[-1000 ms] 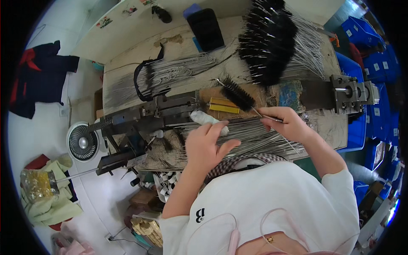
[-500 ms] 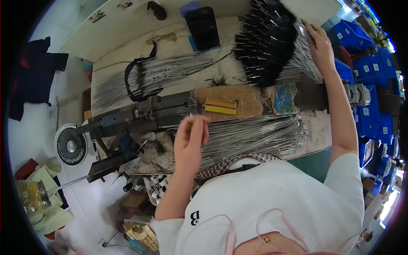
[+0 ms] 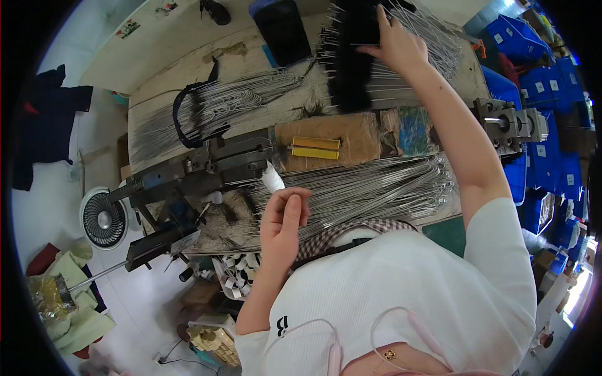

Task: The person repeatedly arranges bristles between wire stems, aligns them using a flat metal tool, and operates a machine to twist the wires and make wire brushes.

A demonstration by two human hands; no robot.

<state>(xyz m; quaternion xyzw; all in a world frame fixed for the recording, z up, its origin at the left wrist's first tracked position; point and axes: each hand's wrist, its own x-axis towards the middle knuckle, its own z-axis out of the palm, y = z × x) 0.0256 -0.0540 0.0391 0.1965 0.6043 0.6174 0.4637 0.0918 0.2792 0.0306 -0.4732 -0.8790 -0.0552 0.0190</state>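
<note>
My left hand (image 3: 285, 219) is raised over the front of the workbench, its fingers curled together. A small white piece (image 3: 273, 178) lies between its fingertips and the dark metal fixture (image 3: 238, 156); whether the fingers hold it I cannot tell. At the far side my right hand (image 3: 401, 47) reaches over a pile of thin wire-handled brushes with black bristles (image 3: 351, 69). Its thumb and forefinger are spread apart at the bristles. Between the hands, a yellow metal block (image 3: 315, 148) sits on a brown pad (image 3: 360, 138).
Bundles of bent wires (image 3: 376, 194) lie along the near side, and more wires (image 3: 244, 97) at the far left beside a dark strap (image 3: 182, 119). A black container (image 3: 282, 34) stands at the back. Blue bins (image 3: 511, 37) line the right; a fan (image 3: 103, 217) stands left.
My right hand has moved left from the wire ends to the black bristles. A white piece now shows by my left hand, which has come slightly down, away from the fixture.
</note>
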